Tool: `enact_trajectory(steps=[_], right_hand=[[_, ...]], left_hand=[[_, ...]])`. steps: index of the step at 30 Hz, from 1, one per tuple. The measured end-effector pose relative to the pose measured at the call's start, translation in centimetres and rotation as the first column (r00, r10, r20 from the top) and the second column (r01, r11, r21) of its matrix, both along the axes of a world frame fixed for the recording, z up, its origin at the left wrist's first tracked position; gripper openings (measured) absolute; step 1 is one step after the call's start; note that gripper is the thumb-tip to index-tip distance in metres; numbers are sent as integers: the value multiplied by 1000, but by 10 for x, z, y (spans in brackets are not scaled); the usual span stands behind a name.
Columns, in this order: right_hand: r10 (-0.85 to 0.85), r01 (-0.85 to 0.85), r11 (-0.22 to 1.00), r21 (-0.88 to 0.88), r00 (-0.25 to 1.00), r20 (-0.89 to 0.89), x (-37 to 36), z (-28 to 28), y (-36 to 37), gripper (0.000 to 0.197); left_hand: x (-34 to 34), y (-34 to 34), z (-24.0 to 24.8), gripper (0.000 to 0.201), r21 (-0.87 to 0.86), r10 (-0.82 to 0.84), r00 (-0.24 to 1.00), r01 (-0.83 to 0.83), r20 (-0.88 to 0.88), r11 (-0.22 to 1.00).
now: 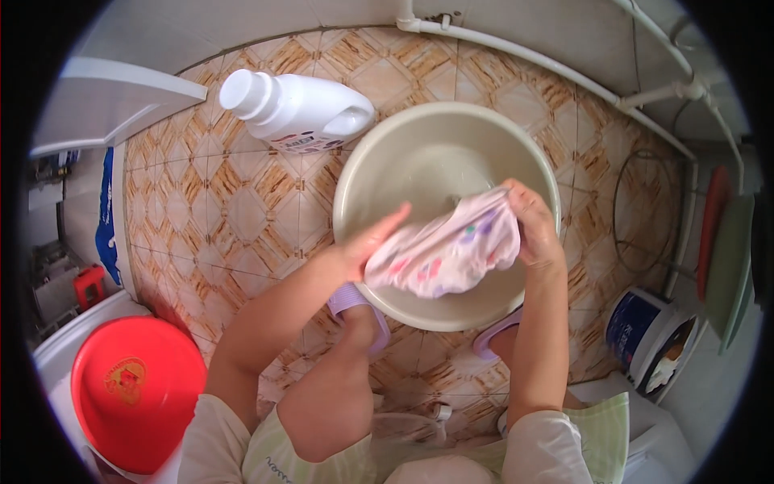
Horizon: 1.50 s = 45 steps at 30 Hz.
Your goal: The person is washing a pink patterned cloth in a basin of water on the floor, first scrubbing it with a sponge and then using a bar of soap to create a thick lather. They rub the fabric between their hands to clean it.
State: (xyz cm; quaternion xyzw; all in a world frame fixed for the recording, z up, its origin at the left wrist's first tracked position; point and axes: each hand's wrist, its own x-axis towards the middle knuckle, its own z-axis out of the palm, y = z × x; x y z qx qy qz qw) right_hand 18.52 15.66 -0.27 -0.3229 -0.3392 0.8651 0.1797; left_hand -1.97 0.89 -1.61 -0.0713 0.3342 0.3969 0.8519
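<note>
A small pink garment [447, 250] with coloured prints is stretched between my hands above a large cream basin [352, 181]. Its edges look gathered; I cannot tell its exact kind. My right hand [534, 222] grips its upper right end, fingers closed round the fabric. At the lower left end, my left hand [367, 250] holds the other side, one digit sticking out and the rest partly behind the cloth. Both hands are slightly blurred. The cloth hides part of the basin's inside.
A white detergent bottle [302, 109] stands left of the basin on the patterned tile floor [242, 218]. At lower left sits a red basin [153, 427]. A blue and white bucket [637, 331] is at right, below white pipes [524, 58]. Purple slippers [377, 331] touch the near side.
</note>
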Motion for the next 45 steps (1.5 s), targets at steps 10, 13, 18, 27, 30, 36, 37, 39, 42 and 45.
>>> enact_trajectory(steps=[10, 13, 18, 27, 30, 36, 37, 39, 42, 45], right_hand=[[-290, 289, 956, -48, 957, -16, 6, -5, -23, 26], [-316, 303, 944, 130, 945, 91, -32, 6, -73, 24], [-496, -262, 355, 897, 761, 418, -78, 5, -113, 24], [-630, -267, 388, 882, 621, 465, -87, -31, -130, 25], [-545, 142, 809, 571, 546, 636, -73, -18, -82, 24], [-648, -129, 454, 882, 631, 426, -88, -11, -110, 24], [-532, 24, 789, 614, 524, 665, -80, -28, -93, 22], [-539, 32, 788, 615, 518, 664, -77, -16, -98, 21], [-743, -252, 11, 968, 645, 177, -90, 9, -131, 25], [-621, -224, 536, 814, 549, 560, -75, -35, -119, 29]], left_hand=[[14, 5, 6, 40, 450, 335, 735, -46, -589, 892], [24, 13, -15, 41, 317, 527, 775, -432, -348, 844], [61, 0, -22, 31, 103, 465, 824, -519, 322, 849], [56, -16, -64, 25, -118, 473, 876, -462, 91, 879], [72, 4, -17, 28, -268, 388, 919, -391, -64, 881], [57, -21, -37, 35, -256, 426, 903, -425, -54, 868], [64, -21, -46, 39, -312, 338, 933, -360, -124, 879], [62, -12, -30, 36, -302, 324, 934, -355, -148, 885], [47, -19, -36, 35, -85, 295, 941, -285, 163, 955], [57, -15, -28, 36, -294, 390, 919, -387, -52, 874]])
